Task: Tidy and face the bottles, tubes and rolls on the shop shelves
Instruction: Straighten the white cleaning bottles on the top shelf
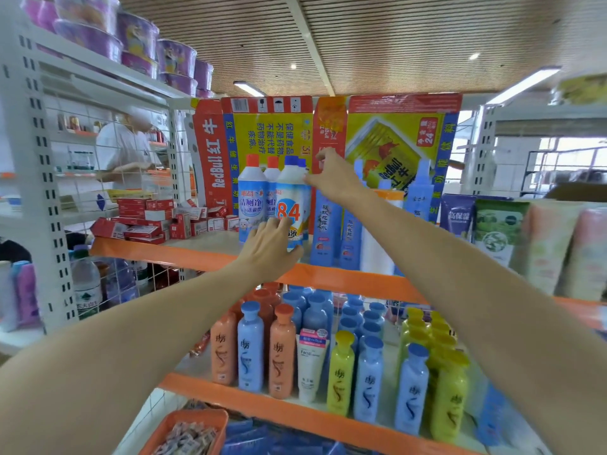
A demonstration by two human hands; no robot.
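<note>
The 84 bottle (290, 205), white w/ a blue cap, is being held upright at the front of the orange-edged shelf (345, 279). The left hand (269, 249) is being wrapped round its lower part, fingers curled over the label & thumb under near the base. The right hand (331, 174) is being kept at the bottle's shoulder, fingertips touching just below the cap; how tightly it is closed cannot be told.

Just left of the 84 bottle, touching it, two red-capped bottles (252, 198) are being kept upright. Behind the 84 bottle a flattened RedBull carton (328, 136) is being used as a backboard. Right of the 84 bottle, blue tall bottles (325, 231) are standing, then a white roll (377, 244), and further right tubes (499, 224) in purple, green & pastel. Far left of the 84 bottle, red boxes (147, 221) are lying in a loose heap on the same level.

Below the 84 bottle, on the next shelf down, shampoo bottles (368, 376) in orange, blue & yellow are standing in rows, w/ a white facial tube (310, 366) among them.
</note>
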